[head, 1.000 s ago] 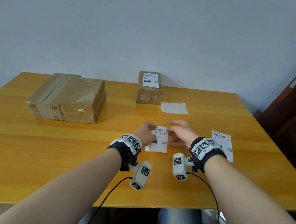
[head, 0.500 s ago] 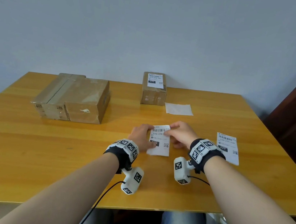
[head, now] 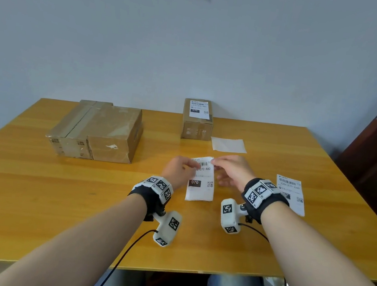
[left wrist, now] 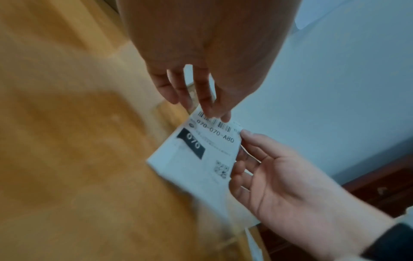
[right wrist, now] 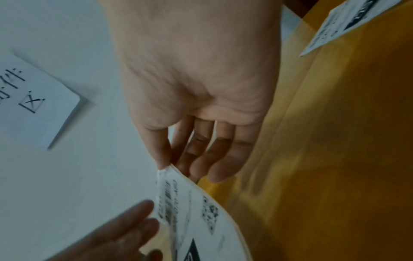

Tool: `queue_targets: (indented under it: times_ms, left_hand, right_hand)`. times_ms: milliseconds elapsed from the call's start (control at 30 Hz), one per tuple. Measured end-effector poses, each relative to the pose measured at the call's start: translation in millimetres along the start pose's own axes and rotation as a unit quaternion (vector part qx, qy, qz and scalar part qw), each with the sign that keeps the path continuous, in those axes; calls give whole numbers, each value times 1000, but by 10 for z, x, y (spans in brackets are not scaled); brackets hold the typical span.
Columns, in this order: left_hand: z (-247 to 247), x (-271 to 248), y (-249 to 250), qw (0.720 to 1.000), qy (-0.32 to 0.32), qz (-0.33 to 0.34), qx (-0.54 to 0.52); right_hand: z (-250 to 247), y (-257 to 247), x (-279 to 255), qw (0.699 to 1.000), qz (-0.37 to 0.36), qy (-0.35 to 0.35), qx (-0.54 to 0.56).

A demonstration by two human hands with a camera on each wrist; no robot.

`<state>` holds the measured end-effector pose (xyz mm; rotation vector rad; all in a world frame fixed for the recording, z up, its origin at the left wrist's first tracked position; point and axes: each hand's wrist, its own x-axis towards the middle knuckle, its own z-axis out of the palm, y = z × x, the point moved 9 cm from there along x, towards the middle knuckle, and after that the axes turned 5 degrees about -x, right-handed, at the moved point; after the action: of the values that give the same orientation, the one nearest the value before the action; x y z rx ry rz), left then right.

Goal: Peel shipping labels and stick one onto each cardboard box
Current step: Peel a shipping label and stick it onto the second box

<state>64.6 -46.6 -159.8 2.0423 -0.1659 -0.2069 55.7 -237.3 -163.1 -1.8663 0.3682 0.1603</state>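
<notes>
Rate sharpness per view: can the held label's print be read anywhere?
Head view: sharp, even light; the held label reads 070. Left wrist view: table smeared, label still reads 070-070-A80. Right wrist view: blurriest, the print streaks beside the right hand; unreadable.

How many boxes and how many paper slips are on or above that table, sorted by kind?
Cardboard boxes: 2, the large box and the small labelled box.
Printed labels off boxes: 2, the held label and the lying label.
Blank backing sheet: 1.
Total: 5.

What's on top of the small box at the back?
A white shipping label marked 070 lies stuck on top of the small box. Nothing else shows there; the box's inside is closed off.
</notes>
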Motion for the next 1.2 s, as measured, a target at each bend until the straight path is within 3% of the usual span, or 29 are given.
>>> queue_targets:
  times_ms: [133,233,467,833,1200]
  left_hand:
    - [-226,-14,289,986,25,3,-165]
    - [-295,-34,404,973,30,-14,-228]
    - [-465,-80,520,972,50,12,-231]
    - [-569,-139,628,968,52,22,-244]
    - [-584,-141,617,973,61,11,-221]
  right_hand:
    - [79,-330,-76,997,-77,-17,25]
    - [170,-496,-136,994,-96,-40,35]
    - [313,-750,-225,983,-146,-67,87]
    - [384,-881,-264,977,-164,-75,116]
    - [335,-866,-238,982,-140,-57,115]
